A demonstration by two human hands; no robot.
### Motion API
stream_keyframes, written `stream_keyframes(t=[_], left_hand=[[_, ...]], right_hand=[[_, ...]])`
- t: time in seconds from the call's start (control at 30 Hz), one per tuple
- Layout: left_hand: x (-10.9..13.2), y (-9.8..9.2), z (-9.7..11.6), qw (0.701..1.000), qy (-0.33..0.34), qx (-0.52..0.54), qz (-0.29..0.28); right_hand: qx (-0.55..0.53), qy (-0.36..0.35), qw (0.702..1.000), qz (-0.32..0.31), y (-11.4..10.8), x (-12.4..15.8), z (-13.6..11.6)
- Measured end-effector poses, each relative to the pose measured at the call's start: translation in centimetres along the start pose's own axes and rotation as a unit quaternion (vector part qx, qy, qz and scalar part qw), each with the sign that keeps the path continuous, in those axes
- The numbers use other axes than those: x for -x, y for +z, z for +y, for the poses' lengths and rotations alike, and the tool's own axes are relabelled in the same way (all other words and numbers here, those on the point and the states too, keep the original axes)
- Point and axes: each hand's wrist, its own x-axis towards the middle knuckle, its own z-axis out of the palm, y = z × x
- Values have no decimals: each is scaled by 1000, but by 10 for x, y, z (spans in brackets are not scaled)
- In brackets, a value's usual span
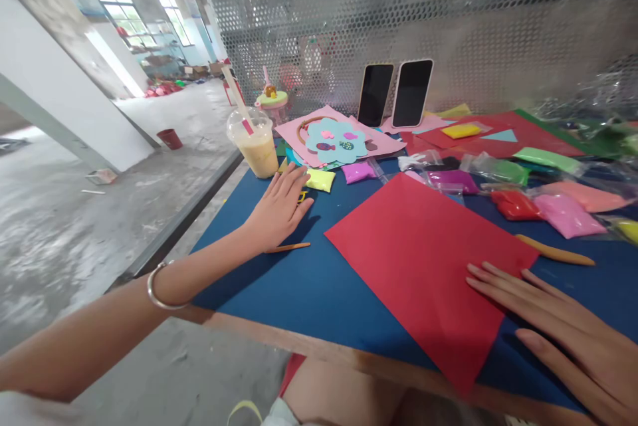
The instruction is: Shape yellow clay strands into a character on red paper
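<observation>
Centrally, a red paper sheet (pixel 423 260) is shown lying flat on the blue-covered bench (pixel 309 286), its nearest corner overhanging the near edge. The right hand (pixel 563 326) is laid palm down on the sheet's right-hand corner, fingers straight and close together; nothing is enclosed, and the paper is only pressed. The left hand (pixel 279 210) is stretched toward the far left corner of the bench, open and palm down with the fingers slightly spread, nothing being grasped. Its fingertips lie just beside a yellow packet (pixel 320 179) and over a small yellow-and-black object that cannot be identified, since it is largely covered. A thin wooden stick (pixel 289 248) lies beside the wrist, and a lidded drink cup (pixel 256 143) stands just beyond the fingers. Coloured packets (pixel 565 214) and a wooden modelling tool (pixel 555 252) are spread toward the right edge; two phones (pixel 393 94) are propped at the far edge.

The sheet is judged best steadied by even, flat pressure, so that it neither pivots nor creases, while the reaching hand is held low and clear of the cup.
</observation>
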Motion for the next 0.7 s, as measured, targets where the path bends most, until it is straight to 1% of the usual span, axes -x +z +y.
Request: stream_keyframes(t=[0.1, 0.2, 0.27, 0.37, 0.47, 0.53, 0.63, 0.67, 0.7], left_hand=[[-7, -2, 4, 999, -14, 33, 1], [-10, 5, 10, 1000, -9, 27, -3], [-8, 12, 15, 1000, -6, 15, -6], [6, 17, 26, 1000, -5, 25, -19], [24, 15, 40, 998, 2, 56, -40], [30, 14, 46, 997, 9, 60, -51], [21, 15, 42, 998, 1, 40, -48], [16, 16, 38, 999, -9, 31, -41], [10, 17, 34, 999, -20, 23, -33]], right_hand=[[30, -66, 996, -47, 4, 7, 8], [40, -67, 995, -54, 5, 7, 8], [34, -65, 996, -50, 4, 6, 6], [26, -54, 997, -43, 4, 4, 4], [29, -44, 997, -53, 4, 4, 3], [23, -35, 998, -56, 4, 4, 2], [10, -29, 998, -56, 2, 4, 0], [3, -28, 998, -51, 2, 3, 0], [-10, -19, 999, -33, 2, 3, 0]])
